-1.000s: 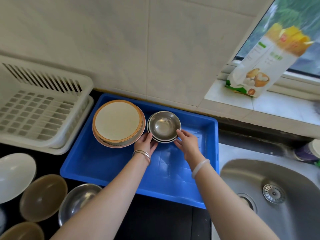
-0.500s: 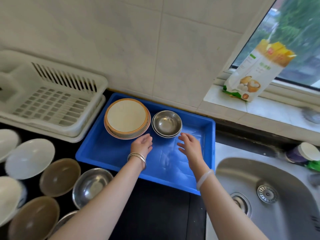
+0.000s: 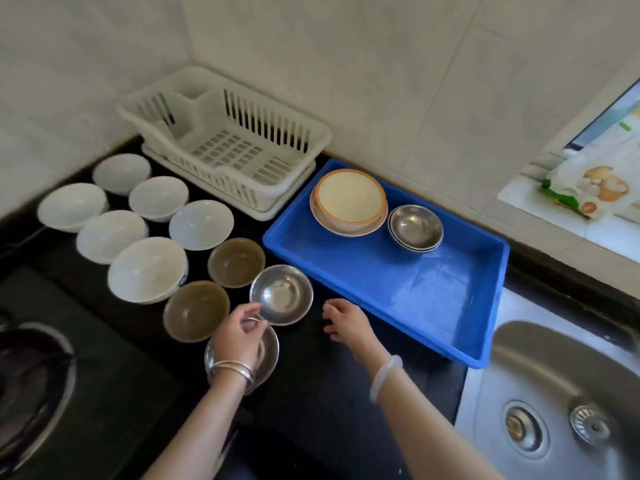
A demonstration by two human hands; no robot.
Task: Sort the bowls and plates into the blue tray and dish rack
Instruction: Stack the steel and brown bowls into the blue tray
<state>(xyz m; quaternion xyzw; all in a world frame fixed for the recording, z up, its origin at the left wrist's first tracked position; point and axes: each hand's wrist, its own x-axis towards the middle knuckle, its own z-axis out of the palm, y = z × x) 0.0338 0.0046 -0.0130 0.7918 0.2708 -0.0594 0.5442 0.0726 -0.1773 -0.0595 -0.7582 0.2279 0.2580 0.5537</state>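
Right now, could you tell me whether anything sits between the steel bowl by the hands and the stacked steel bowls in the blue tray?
Nothing visible does. The round steel bowl sits on the black counter beside the blue plastic tray, whose near floor is bare up to the stacked steel bowls. Only the tray's low rim must be cleared.

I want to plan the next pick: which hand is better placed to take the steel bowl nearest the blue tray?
Left. The left hand already reaches the round steel bowl's near rim; the right hand hovers open beside it.
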